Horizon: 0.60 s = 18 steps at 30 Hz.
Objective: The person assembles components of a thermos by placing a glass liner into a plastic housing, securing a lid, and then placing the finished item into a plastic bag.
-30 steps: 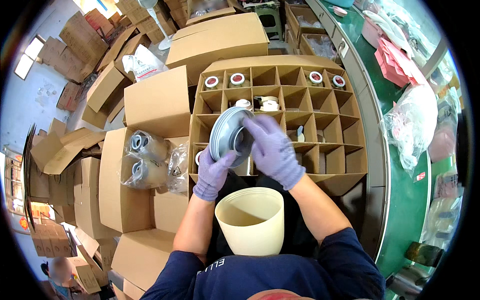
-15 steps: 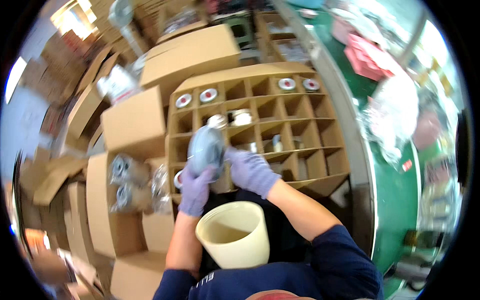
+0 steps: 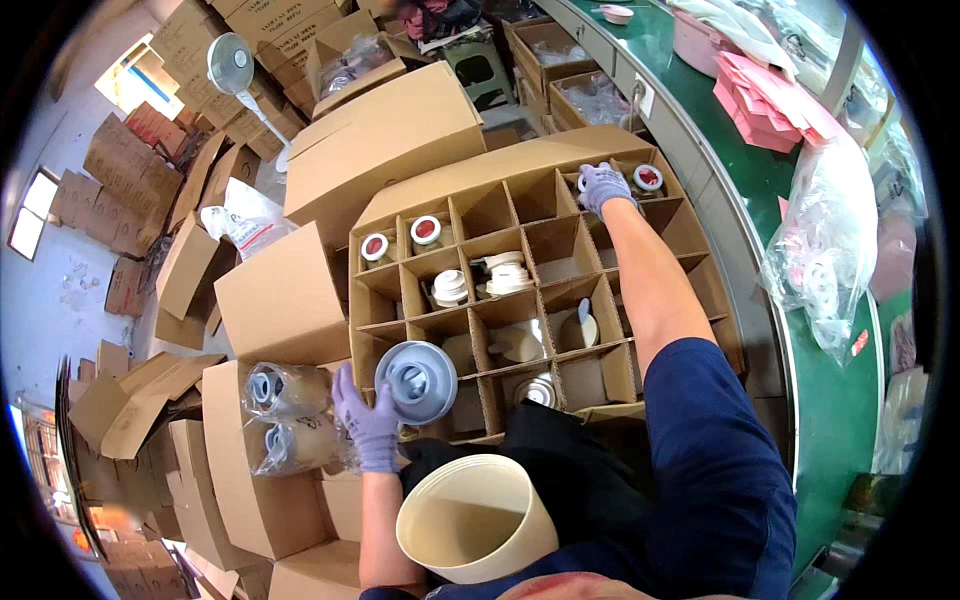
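At the divided carton's [image 3: 480, 177] near-left corner, the left hand [image 3: 370, 425], fingers spread, is touching the grey dish [image 3: 417, 383]; at its far-right, the right hand [image 3: 606, 188] is covering a jar [image 3: 581, 184], grip too obscured to judge.

Most legible print is on the stacked cartons [image 3: 288, 28] at the back — dark block capitals in a couple of lines. The white plastic bag [image 3: 250, 215] has red lettering too — pretty small, though. Marks on the wall-side cartons [image 3: 130, 160] are too blurry.
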Tool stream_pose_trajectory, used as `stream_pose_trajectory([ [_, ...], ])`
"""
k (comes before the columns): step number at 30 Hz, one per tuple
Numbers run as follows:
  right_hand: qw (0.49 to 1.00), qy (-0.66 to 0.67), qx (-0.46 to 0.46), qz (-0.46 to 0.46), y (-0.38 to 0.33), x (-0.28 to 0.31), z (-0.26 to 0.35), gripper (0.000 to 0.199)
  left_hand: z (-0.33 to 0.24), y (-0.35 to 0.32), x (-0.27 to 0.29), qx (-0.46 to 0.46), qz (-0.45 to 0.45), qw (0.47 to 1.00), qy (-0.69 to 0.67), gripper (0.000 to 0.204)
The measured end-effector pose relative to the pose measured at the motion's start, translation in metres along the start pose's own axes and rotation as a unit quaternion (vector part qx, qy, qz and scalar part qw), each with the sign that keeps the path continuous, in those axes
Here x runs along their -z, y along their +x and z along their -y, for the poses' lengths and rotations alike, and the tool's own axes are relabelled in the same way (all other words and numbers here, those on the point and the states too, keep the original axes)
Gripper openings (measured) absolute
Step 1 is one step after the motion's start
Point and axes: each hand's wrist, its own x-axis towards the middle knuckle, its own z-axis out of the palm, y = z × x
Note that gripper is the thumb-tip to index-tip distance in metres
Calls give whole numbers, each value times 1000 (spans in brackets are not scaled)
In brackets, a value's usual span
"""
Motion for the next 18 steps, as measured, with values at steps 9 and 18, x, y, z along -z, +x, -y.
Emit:
stream_pose_trajectory([
  [9, 892, 58, 288, -344, -187, 209, 94, 31, -115, 16, 61, -209, 15, 975, -69, 110],
  [18, 768, 314, 458, -319, -369, 268, 139, 101, -236, 5, 118, -322, 103, 890, -307, 136],
])
